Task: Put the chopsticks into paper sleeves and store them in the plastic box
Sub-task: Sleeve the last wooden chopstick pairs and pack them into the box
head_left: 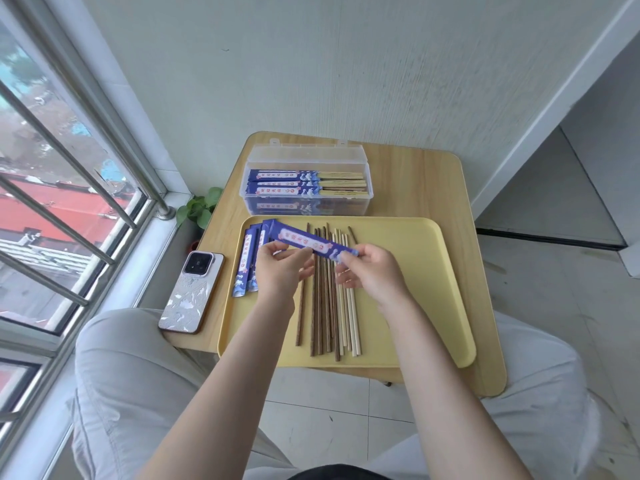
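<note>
A blue paper sleeve point(306, 240) is held slantwise above the yellow tray point(415, 271). My left hand point(280, 268) pinches its middle from below, and my right hand point(372, 268) pinches its right end. Under the hands, several dark brown and pale chopsticks point(329, 313) lie side by side on the tray. More blue sleeves point(249, 261) lie at the tray's left side. Behind the tray stands the clear plastic box point(306, 181), lid open, with several sleeved chopsticks inside.
A phone point(192, 292) lies on the wooden table point(415, 188) left of the tray. A small green plant point(201, 209) sits by the window sill. A barred window fills the left side. My knees flank the table's front edge.
</note>
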